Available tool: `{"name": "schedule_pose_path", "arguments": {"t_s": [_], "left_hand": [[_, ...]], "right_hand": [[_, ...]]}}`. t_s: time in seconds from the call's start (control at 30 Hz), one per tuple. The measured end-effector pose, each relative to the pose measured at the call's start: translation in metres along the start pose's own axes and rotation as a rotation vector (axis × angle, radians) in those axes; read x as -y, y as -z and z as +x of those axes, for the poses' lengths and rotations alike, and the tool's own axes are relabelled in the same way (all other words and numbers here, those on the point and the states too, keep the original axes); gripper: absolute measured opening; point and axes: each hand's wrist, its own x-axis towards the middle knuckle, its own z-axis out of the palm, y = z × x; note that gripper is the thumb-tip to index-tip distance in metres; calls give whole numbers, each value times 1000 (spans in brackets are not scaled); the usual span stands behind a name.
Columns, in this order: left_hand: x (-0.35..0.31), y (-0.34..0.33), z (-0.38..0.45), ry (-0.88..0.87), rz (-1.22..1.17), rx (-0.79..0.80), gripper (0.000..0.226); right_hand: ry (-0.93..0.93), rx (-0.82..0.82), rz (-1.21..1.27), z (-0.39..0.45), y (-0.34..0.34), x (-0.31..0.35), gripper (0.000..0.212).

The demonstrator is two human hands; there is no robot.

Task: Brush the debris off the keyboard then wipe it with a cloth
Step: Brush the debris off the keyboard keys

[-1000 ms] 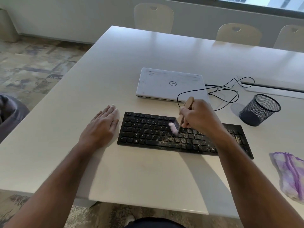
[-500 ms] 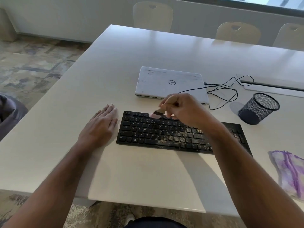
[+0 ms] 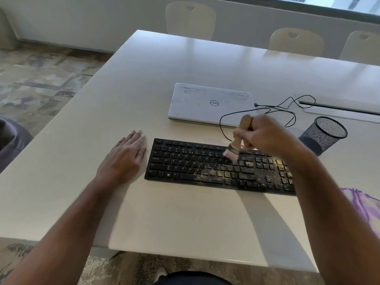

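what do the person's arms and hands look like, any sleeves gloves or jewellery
Both forearms are bare as far as the frame shows, with no sleeves in view. The left hand and right hand wear no gloves, and no rings, watch or bracelet show on either wrist or on the fingers that are visible. The right hand is slightly motion-blurred, so small details there cannot be told.

Both forearms are bare with no sleeves, and each hand wears no glove or ring.
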Motion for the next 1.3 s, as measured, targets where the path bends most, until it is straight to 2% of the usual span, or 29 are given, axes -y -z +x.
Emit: {"name": "schedule_pose_path", "arguments": {"t_s": [0.1, 0.27, 0.4, 0.53, 0.7, 0.83, 0.97, 1.03, 1.2, 1.3], "left_hand": [[-1, 1, 0, 1, 1, 0, 54], [-2, 1, 0, 1, 2, 6, 54], [-1, 2, -1, 6, -6, -4, 54], [-1, 1, 0, 6, -3, 2, 54], [-1, 1, 0, 0, -6, 4, 54], [-1, 1, 0, 1, 0, 10, 54], [-2, 2, 0, 4, -6, 9, 54], [-2, 2, -1, 6, -5, 11, 54], [-3, 4, -2, 6, -2, 7, 54], [-3, 4, -1, 4, -3, 5, 54]], "right_hand": [[-14, -195, 12, -8, -20, 2, 24], [-85, -200, 34, -19, -30, 2, 29], [-98, -324, 81, -19, -31, 5, 30], [-103, -232, 45, -27, -39, 5, 32], [-97, -320, 59, -27, -37, 8, 34], [-105, -179, 31, -30, -35, 13, 31], [-87, -276, 140, -24, -35, 16, 29], [-82, -304, 93, -24, -39, 19, 31], [-92, -153, 58, -27, -39, 24, 28], [-97, -210, 116, -24, -37, 25, 29]]}}
